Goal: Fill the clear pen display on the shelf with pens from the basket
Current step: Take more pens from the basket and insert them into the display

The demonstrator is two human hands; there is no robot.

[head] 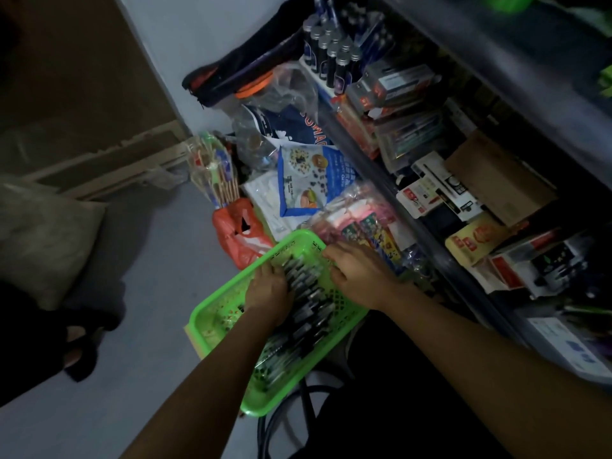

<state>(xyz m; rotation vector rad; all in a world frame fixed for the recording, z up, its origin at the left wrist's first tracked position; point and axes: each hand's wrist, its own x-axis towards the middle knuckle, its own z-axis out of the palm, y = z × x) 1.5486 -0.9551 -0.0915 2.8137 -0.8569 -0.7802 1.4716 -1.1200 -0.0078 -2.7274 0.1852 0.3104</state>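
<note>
Head view: we're looking down at the green basket, which sits low in front of the shelf, beside an orange plastic bag. The pens lie in a loose dark pile along the basket's middle, roughly parallel.

Left hand is palm-down on the pile, fingers spread over the barrels; we can't tell if that grip has closed on anything. Right hand rests at the basket's far rim with its fingers curled over the edge, pressing or steadying, no pen visibly in it.

Clear pen display: we can't pick it out among the cluttered boxes on the shelf; too dim and blurred.

Handling call: the pens look light, stiff and smooth, likely to roll and slide against each other. We'd gather a small bundle around mid-barrel, all tips one way, not pinch the ends. The mesh basket probably flexes, so keep it braced.
</note>
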